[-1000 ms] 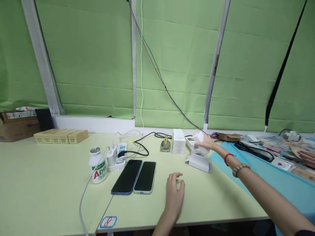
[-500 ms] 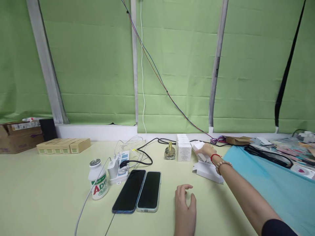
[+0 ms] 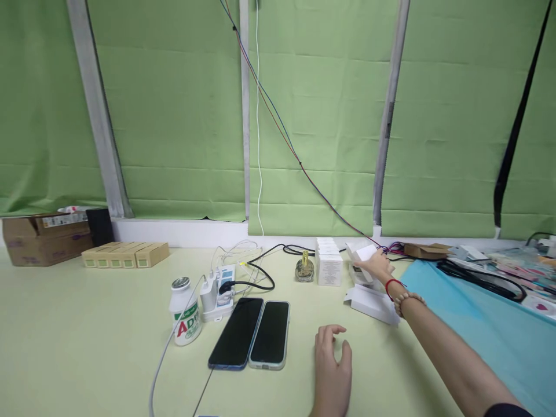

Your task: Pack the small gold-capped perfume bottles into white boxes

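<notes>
My right hand reaches far forward, its fingers closed at a small white box; part of the box is hidden behind the fingers. Close under that wrist lies an opened white carton piece on the table. To the left of the box is a row of white boxes, and beside the row stands a glass perfume bottle with a gold-coloured neck. My left hand rests near the front of the table, fingers curled and apart, with nothing in it.
Two phones lie side by side left of my left hand. Past them stand a power strip with chargers and a white bottle. Tan boxes line the back left. A blue sheet and cables lie right.
The view has swung slightly left. My right hand has shifted at the white box, and its fingers now reach out over the top. My left hand keeps its pose.
</notes>
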